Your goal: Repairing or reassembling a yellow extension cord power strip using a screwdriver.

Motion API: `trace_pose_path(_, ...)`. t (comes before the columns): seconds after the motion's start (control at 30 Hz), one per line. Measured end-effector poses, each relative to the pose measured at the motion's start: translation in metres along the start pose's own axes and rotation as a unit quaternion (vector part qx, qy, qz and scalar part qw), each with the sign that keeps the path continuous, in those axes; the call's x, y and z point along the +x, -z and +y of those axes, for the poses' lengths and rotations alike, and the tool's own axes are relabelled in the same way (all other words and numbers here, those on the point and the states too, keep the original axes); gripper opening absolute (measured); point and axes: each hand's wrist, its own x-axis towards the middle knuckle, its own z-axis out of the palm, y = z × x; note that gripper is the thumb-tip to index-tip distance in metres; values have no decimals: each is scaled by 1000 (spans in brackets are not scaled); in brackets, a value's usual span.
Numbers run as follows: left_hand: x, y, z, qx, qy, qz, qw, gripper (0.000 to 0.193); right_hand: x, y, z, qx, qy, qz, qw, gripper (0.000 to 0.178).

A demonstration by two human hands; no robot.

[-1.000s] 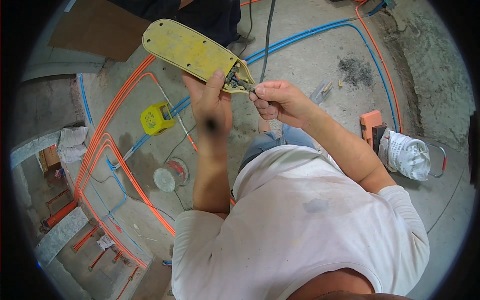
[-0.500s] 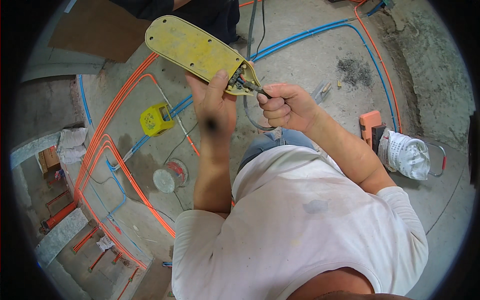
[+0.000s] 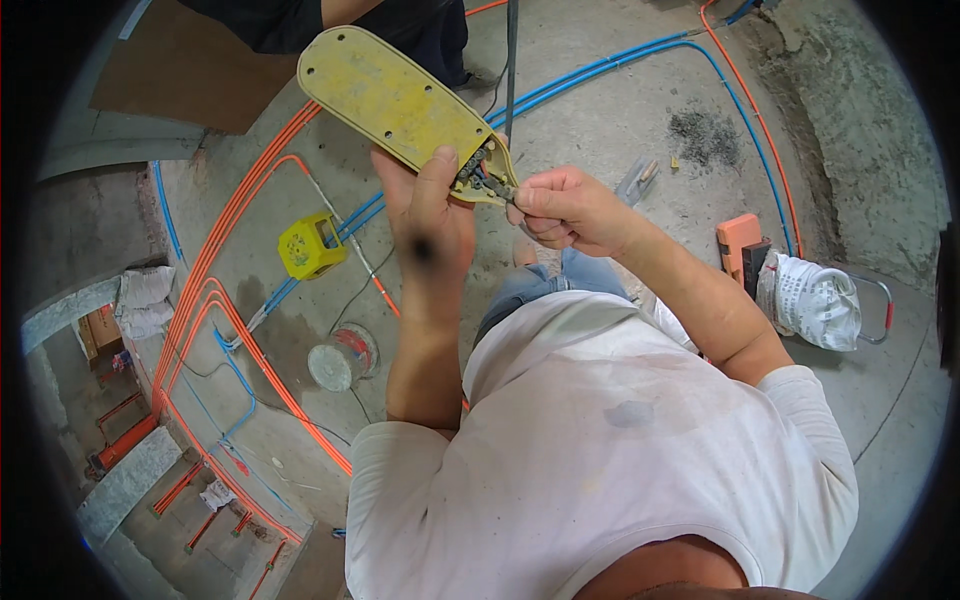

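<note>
A long yellow casing (image 3: pixel 390 95) with rounded ends and screw holes, looking like the back of a power strip, is held tilted in front of me. My left hand (image 3: pixel 430 205) grips its lower edge, with the thumb lying on the face near the open end. In that open end, short wires and dark terminals (image 3: pixel 472 172) are exposed. My right hand (image 3: pixel 568 208) pinches a dark cable (image 3: pixel 503 190) where it enters the casing. Its fingertips hide part of the cable.
Orange conduits (image 3: pixel 225 215) and blue conduits (image 3: pixel 590 72) run across the concrete floor. A yellow stool-like box (image 3: pixel 310 247), a round bucket (image 3: pixel 331 366), an orange case (image 3: pixel 738 242) and a white sack (image 3: pixel 815 305) stand around. Another person's dark-clothed leg (image 3: pixel 425 45) is at the top.
My right hand has moved slightly down and closer to the casing's open end, so less cable shows between them. The casing has shifted slightly right. The hanging cable behind now looks straighter.
</note>
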Motion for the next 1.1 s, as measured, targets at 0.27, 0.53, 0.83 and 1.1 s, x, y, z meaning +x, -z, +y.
trace_pose_path(0.27, -2, 9, -1, 76, -23, -11, 997, 50, -5, -9, -2, -152, 24, 54, 987, 24)
trace_pose_path(0.53, -3, 3, 5, 52, -29, 20, 998, 52, -6, -18, 7, -385, 172, 168, 891, 22)
trace_pose_path(0.83, 1, 11, 7, -28, 43, 15, 999, 41, -16, -33, -8, -261, 53, 143, 953, 22)
trace_pose_path(1.1, 6, -2, 3, 6, 28, 28, 999, 36, -20, -25, -6, -87, 29, 55, 994, 28)
